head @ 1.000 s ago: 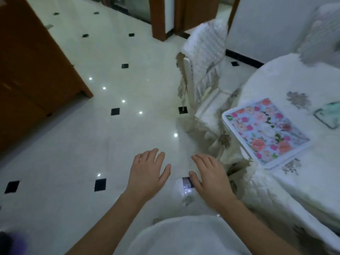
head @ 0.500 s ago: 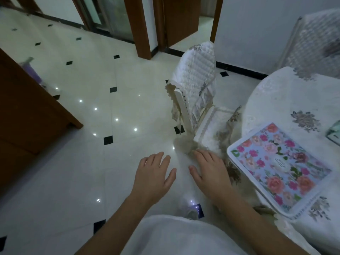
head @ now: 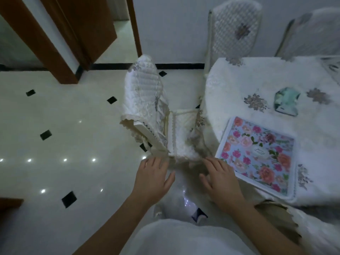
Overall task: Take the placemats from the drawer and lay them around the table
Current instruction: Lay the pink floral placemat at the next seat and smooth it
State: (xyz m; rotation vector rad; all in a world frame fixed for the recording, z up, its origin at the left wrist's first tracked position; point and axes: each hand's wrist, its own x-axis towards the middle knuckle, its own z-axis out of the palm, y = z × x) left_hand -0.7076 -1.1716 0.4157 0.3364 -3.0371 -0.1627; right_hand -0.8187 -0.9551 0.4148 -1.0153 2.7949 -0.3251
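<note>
Our left hand (head: 152, 179) and right hand (head: 222, 183) both empty, fingers spread. Flowered rectangular placemat (head: 257, 155) lies just right of right hand, long side along white-clothed table (head: 276, 78) rim.

We are wearing a plain white garment (head: 184, 240), and we are showing bare forearms (head: 114, 223) down to our left hand (head: 153, 179) and right hand (head: 221, 183).

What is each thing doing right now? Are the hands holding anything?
Left hand: open, holding nothing.
Right hand: open, holding nothing.
Flowery placemat: lying flat near the edge of the table.
Nearest chair: upright, covered, beside the table.
Door: open.
Green thing: lying on the table.
</note>
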